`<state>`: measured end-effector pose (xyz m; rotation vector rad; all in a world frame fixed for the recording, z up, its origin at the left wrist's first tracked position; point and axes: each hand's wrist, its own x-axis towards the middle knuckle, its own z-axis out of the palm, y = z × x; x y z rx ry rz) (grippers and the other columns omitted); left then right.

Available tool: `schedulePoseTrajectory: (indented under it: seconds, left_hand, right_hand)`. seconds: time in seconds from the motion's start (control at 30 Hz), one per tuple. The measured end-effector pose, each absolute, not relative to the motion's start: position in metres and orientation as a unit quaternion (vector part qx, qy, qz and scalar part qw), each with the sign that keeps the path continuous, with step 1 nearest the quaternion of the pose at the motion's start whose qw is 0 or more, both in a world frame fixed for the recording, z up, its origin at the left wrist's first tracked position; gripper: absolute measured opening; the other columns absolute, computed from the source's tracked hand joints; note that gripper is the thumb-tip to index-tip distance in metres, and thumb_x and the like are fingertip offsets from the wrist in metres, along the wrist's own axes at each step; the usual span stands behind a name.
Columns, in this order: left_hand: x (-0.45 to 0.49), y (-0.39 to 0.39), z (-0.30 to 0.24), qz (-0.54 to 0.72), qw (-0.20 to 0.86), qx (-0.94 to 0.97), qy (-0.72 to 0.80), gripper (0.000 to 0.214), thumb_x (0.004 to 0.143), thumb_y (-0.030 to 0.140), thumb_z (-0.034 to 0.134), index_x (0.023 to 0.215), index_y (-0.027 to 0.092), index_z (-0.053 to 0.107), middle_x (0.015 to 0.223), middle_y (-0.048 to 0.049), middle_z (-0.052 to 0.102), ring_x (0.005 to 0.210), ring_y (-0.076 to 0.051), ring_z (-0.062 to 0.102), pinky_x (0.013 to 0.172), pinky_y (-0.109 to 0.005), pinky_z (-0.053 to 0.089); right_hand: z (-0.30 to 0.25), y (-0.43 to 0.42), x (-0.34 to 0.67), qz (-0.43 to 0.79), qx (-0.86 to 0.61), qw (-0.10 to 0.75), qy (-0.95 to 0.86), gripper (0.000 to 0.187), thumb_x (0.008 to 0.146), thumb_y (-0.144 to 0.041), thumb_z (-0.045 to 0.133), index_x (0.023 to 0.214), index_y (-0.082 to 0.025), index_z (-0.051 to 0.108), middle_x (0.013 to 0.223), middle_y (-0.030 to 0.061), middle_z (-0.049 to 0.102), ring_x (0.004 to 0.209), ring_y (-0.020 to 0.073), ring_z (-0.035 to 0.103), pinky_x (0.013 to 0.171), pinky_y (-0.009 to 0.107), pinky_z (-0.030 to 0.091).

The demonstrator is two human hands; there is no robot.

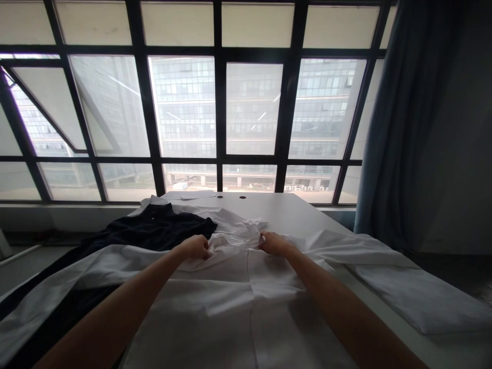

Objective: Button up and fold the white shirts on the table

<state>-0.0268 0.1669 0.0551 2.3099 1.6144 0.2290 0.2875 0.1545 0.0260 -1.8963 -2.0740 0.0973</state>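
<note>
A white shirt (215,302) lies spread over the table, its sleeves stretched out to both sides and its front toward me. My left hand (195,247) is closed on the shirt near the collar, fingers curled into the cloth. On the other side of the collar, my right hand (273,243) pinches the fabric between thumb and fingers. Between the two hands the cloth is bunched and wrinkled. A dark navy shirt (149,225) lies beyond my left hand, partly under the white sleeve.
At right, a folded white garment (423,297) rests on the white table (277,207). More white cloth lies at the table's far left. Behind stand a large window (249,107) in dark frames and a blue curtain (400,128).
</note>
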Motion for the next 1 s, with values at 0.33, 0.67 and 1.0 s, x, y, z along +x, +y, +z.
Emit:
schedulePoseTrajectory:
  seconds: [0.33, 0.67, 1.0]
  left_hand:
    - [-0.044, 0.151, 0.106, 0.347, -0.199, 0.713, 0.575, 0.031, 0.094, 0.036, 0.047, 0.103, 0.015, 0.068, 0.109, -0.0137, 0.066, 0.105, -0.029, 0.059, 0.092, -0.041, 0.044]
    - [0.008, 0.141, 0.037, 0.175, -0.061, 0.804, 0.565, 0.035, 0.082, 0.03, 0.064, 0.113, 0.015, 0.066, 0.128, -0.0189, 0.057, 0.121, -0.036, 0.049, 0.098, -0.046, 0.04]
    - [0.079, 0.155, 0.021, 0.207, 0.16, 0.803, 0.535, 0.008, 0.07, 0.015, 0.064, 0.062, 0.015, 0.066, 0.064, -0.0092, 0.063, 0.07, -0.024, 0.062, 0.07, -0.032, 0.047]
  right_hand:
    - [0.035, 0.154, 0.288, -0.079, -0.611, 0.437, -0.656, 0.036, 0.089, -0.032, 0.048, 0.117, -0.01, 0.055, 0.103, 0.0144, 0.066, 0.087, 0.0212, 0.062, 0.075, 0.03, 0.048]
    - [0.021, 0.131, 0.254, -0.001, -0.672, 0.213, -0.709, 0.023, 0.084, -0.032, 0.058, 0.097, -0.016, 0.07, 0.11, 0.0129, 0.068, 0.101, 0.0249, 0.064, 0.087, 0.031, 0.047]
    - [0.012, 0.148, 0.22, 0.14, -0.657, 0.231, -0.703, 0.02, 0.071, -0.035, 0.072, 0.067, -0.015, 0.068, 0.075, 0.015, 0.069, 0.087, 0.0341, 0.066, 0.081, 0.044, 0.05]
